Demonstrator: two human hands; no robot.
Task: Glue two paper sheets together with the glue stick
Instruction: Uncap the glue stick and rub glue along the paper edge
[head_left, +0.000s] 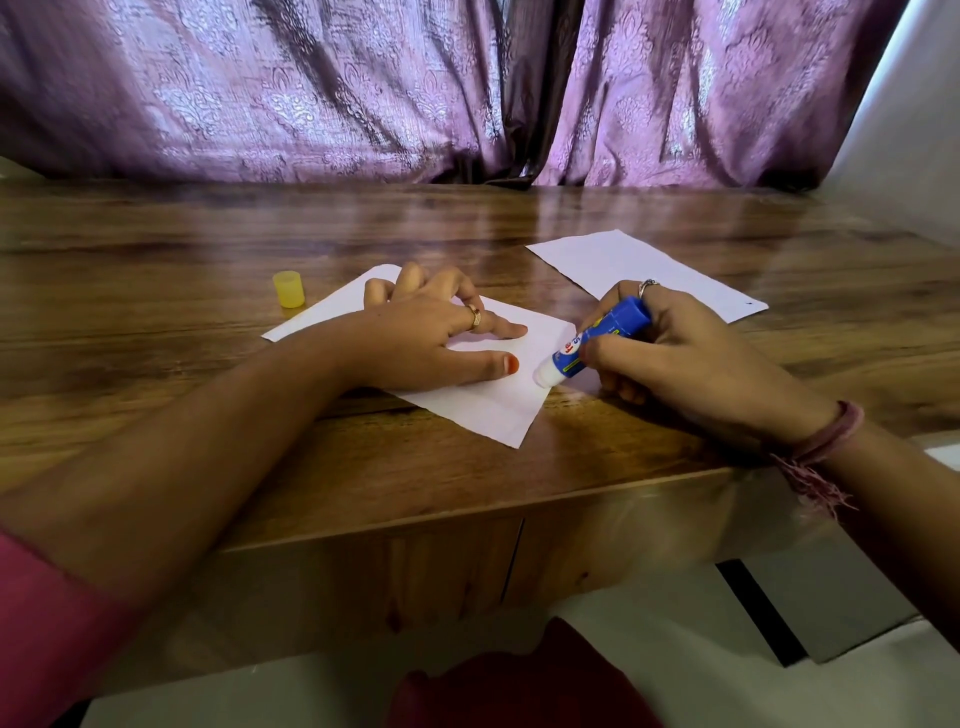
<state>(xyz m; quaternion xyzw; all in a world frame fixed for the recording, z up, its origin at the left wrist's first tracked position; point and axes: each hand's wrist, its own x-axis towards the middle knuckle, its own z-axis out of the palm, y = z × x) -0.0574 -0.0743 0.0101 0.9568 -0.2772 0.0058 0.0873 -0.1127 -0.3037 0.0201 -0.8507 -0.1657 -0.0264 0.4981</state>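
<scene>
Paper sheets lie on our wooden table (156, 332): the near sheet (498, 405) under our hands, close to the front edge and turned so one corner points toward us, and the second sheet (649, 270) apart from it, farther back and to the right, plainly waiting its turn. We judge it sits out of reach of the glue on purpose, so it stays clean until we lay it over.

Our left hand (431, 338) rests spread on the near sheet, fingers and thumb mostly straight and pressing down, grasping nothing; that pinning keeps the thin paper from sliding or wrinkling under the rubbing.

Our right hand (675, 358) is wrapped around the glue stick (597, 338), fingers curled over the blue barrel with the thumb along its side. The stick's long axis runs slanting from upper right, inside the fist, down to lower left, and the white glue end points down and left onto the sheet's right edge, seemingly touching it. So we read this as spreading glue near that edge.

Smallest, the yellow cap (288, 289) stands upright beyond the sheet's left end, parked aside.
</scene>
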